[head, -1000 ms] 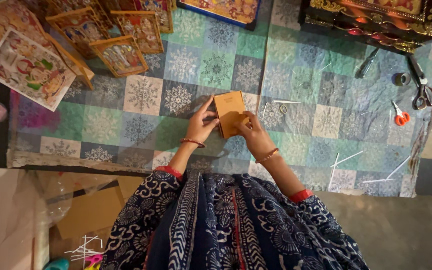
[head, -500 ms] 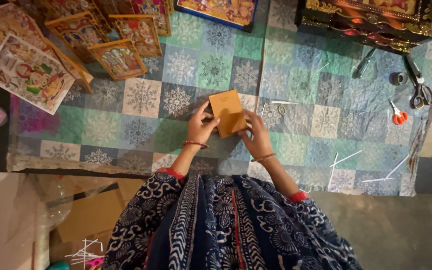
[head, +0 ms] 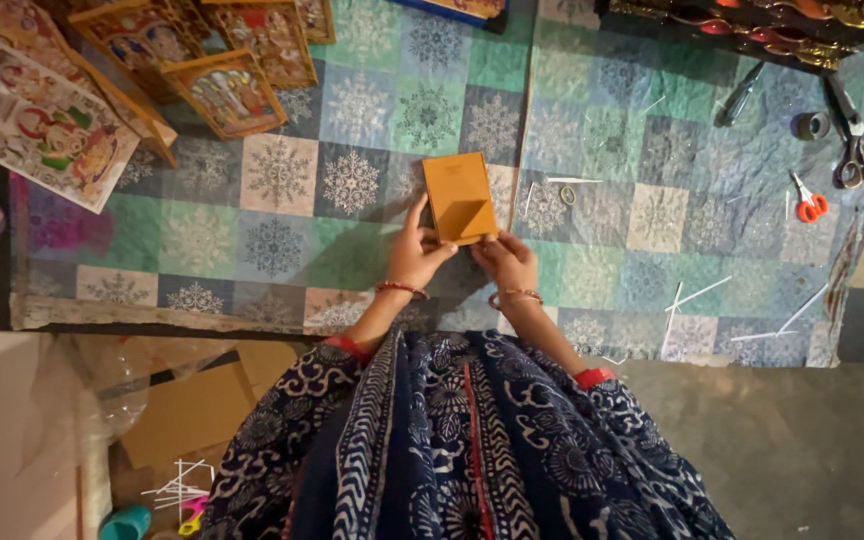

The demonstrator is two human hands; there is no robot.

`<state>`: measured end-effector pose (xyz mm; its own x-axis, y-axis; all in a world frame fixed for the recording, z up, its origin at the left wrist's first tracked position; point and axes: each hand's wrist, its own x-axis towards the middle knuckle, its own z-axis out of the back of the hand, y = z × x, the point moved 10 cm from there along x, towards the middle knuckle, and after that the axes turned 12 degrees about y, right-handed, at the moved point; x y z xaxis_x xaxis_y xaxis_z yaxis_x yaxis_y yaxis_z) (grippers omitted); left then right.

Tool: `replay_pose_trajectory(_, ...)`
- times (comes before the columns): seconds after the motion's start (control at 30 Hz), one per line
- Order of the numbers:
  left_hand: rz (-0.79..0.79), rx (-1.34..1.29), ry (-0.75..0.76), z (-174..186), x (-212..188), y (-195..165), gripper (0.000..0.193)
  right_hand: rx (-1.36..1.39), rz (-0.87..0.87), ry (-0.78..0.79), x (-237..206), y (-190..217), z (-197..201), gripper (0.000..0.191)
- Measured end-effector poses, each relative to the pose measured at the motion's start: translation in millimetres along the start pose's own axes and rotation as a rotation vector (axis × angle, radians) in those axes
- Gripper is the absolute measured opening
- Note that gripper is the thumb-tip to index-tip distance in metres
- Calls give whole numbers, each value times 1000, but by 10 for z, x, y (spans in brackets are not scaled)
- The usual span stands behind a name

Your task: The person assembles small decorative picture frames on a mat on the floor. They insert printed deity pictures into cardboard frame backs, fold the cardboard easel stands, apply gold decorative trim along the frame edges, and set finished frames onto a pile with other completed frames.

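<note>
Holding a small orange card (head: 460, 197) with both hands, flat side up, over a patchwork cloth (head: 652, 215) with snowflake squares. My left hand (head: 417, 255) has its grip pinching the card's lower left edge, thumb on top, fingers up along the side. My right hand (head: 507, 262) has its grip pinching the lower right corner, fingertips pressed together on the edge. Bangles on both wrists. The card sits just above and between the two grips, its far end pointing away from me.

Just right of the card: a thin white strip (head: 572, 181) and a small ring (head: 566, 194) on the cloth. Well off to the right: small orange-handled snips (head: 808, 203), larger scissors (head: 857, 145), a tape roll (head: 810, 125). More white strips (head: 697, 294) lie lower right. Far up left of the grip: framed pictures (head: 227, 92) and a loose print (head: 44, 128). Near my left knee: brown cardboard (head: 192, 410).
</note>
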<state>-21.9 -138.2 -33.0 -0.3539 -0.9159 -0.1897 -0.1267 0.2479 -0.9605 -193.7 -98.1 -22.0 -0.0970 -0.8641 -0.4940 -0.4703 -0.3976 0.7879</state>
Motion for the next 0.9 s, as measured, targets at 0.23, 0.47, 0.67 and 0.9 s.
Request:
replay_pose_trajectory(0.23, 22, 40, -80, 31, 18, -29, 90, 30, 22, -33, 12, -12, -48, 25)
replay_pose_trajectory(0.47, 82, -93, -52, 16, 58, 179, 69, 30, 32, -23, 4, -29, -56, 21)
replay_pose_trajectory(0.67, -12, 120, -231, 335, 65, -51, 41, -28, 74, 136, -3, 13, -190, 22)
replay_pose_trajectory(0.9, -89, -8, -353, 724, 196, -284, 30, -122, 60, 277, -87, -36, -288, 29)
